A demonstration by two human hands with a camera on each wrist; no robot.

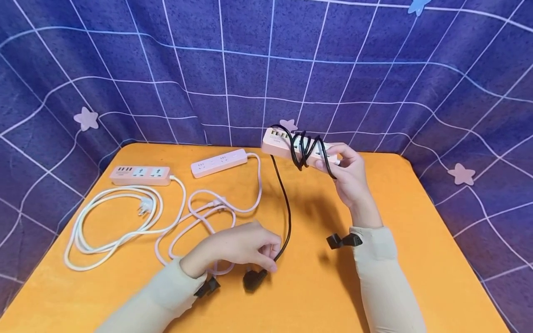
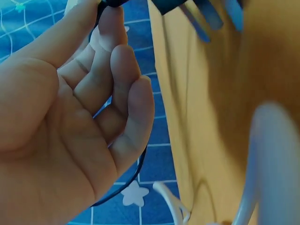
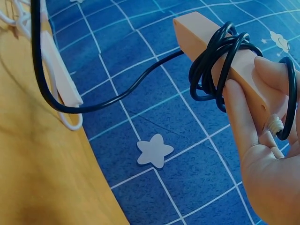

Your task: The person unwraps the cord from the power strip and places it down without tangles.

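In the head view my right hand (image 1: 351,178) holds up a pink power strip (image 1: 276,144) by one end, fingers and thumb on its sides. A black cord (image 3: 220,65) is wound several times around the strip's middle, as the right wrist view shows. From the strip the cord's free length runs down to my left hand (image 1: 245,245), which pinches it between thumb and fingertips just above the black plug (image 1: 253,280). In the left wrist view, the left fingers (image 2: 133,105) curl inward, and the pinched part lies at the top edge.
A pink power strip with a coiled white cord (image 1: 89,249) lies on the orange table (image 1: 316,296) at left. Beside it is a pale pink strip (image 1: 219,163) whose loose pink cord (image 1: 254,203) spreads toward my left wrist. A dark blue grid curtain (image 1: 250,78) stands behind.
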